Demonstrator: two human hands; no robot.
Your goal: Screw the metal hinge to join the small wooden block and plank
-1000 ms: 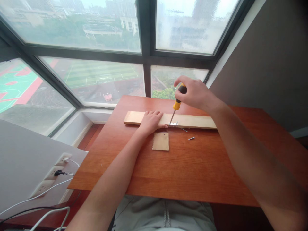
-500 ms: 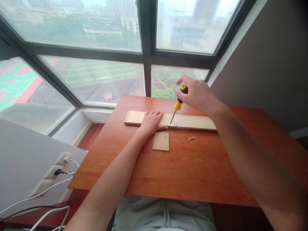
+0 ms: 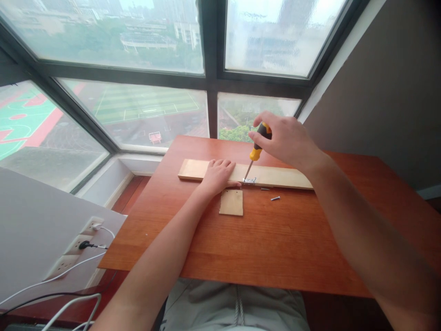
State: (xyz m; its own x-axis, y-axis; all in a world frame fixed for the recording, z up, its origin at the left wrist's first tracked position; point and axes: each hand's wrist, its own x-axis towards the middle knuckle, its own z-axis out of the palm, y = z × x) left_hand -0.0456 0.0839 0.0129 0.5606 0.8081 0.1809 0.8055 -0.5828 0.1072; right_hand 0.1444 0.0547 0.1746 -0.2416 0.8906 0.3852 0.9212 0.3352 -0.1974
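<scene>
A long pale wooden board [image 3: 275, 175] lies across the table. My left hand [image 3: 218, 175] grips it left of centre, fingers over the top and thumb along the near edge. Yellow and black, the screwdriver [image 3: 255, 151] is held by its handle in my right hand [image 3: 284, 138], with the thumb and fingers closed around it. Its shaft slants down and left to a small metal hinge or bracket [image 3: 250, 181] at the board's near edge. I cannot make out the screw under the tip. Nearer to me lies a small thin wooden piece [image 3: 231, 203] with two holes.
Two loose screws, one close to the board [image 3: 265, 189] and another screw [image 3: 275, 198] further forward, rest on the reddish-brown table [image 3: 275, 248]. Large windows [image 3: 148, 108] stand behind it. Wall sockets [image 3: 77, 246] with plugged cables are at the left, below table height.
My right hand has turned slightly at the screwdriver handle, with the tip still at the metal piece. My left hand keeps its place on the board. The whole view has shifted a little.
</scene>
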